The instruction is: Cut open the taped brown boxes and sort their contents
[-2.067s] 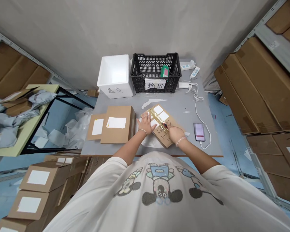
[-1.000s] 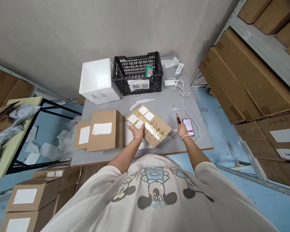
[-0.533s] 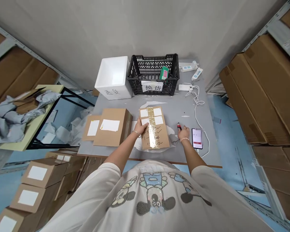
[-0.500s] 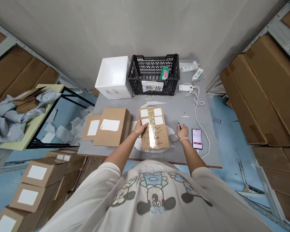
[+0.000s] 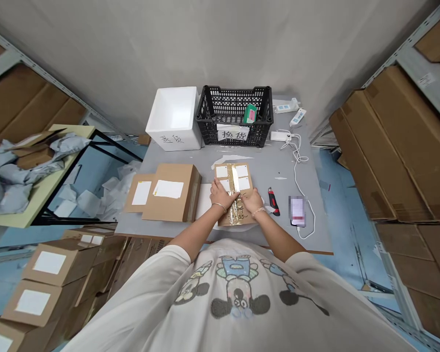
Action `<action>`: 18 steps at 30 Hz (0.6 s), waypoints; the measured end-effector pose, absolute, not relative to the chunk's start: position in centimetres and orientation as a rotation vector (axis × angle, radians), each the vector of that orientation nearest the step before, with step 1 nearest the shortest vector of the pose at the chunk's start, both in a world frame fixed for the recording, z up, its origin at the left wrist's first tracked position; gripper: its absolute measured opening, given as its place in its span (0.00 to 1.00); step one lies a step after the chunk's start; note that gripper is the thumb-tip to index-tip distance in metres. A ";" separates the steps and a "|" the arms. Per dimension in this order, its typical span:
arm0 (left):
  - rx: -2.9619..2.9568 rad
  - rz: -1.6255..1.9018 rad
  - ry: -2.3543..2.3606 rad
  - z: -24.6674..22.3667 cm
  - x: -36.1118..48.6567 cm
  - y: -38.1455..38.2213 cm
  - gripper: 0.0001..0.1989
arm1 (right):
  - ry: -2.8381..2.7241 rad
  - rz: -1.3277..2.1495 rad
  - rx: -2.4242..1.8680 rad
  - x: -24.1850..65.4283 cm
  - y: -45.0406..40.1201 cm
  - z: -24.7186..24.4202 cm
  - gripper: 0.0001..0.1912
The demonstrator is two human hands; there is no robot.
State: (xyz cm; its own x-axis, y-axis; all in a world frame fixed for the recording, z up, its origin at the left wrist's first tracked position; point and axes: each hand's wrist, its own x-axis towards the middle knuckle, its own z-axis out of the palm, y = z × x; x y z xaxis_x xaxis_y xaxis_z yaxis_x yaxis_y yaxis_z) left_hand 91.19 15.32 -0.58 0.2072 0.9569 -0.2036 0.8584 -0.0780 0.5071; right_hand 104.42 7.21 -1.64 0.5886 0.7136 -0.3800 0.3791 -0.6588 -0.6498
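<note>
Taped box under two hands. The lettering on the near half of the cardboard box (image 5: 236, 208) is partly hidden by the left hand (image 5: 222, 197) and the right hand (image 5: 253, 202). The box is set flat at the near middle of the grey table (image 5: 267, 168); gold tape runs along its top between white labels. The left hand is laid on the top, thumb spread from the fingers. The right hand is placed on the right side, thumb turned left; its other fingers are partly hidden, and whether they are clamped cannot be told. The phone (image 5: 297, 209) screen is blurred. The small carton (image 5: 134, 195) at left is partly covered by the larger carton (image 5: 168, 203). Stacked cartons (image 5: 55, 313) are cut off at the near left corner.

A red-and-black cutter (image 5: 273, 201) is seen just right of the right hand. At the far side, a white foam bin (image 5: 176, 132) and a black crate (image 5: 209, 132) are placed side by side. The table is backed by a grey wall (image 5: 234, 44); blue floor (image 5: 337, 195) is exposed on both sides. Grey bags (image 5: 18, 173) are heaped on a bench at left.
</note>
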 end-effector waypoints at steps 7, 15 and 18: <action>1.854 0.248 1.542 0.3 91.2 16.4 0.58 | -0.964 0.788 -2.263 103.7 6.6 -1.2 0.42; 1.690 0.355 1.426 0.9 89.9 17.2 0.54 | -1.146 0.736 -2.290 103.2 6.6 -1.1 0.43; 1.682 0.385 1.384 1.0 89.8 17.2 0.52 | -1.159 0.714 -2.335 103.3 6.7 -0.9 0.43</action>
State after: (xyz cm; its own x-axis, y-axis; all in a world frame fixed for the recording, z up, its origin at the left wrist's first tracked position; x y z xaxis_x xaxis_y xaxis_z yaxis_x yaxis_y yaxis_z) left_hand 89.78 17.23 1.01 0.3261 0.8999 -0.2896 0.6205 0.0273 0.7837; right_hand 103.28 6.66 -0.92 0.5169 0.8179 -0.2528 0.5934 -0.5552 -0.5828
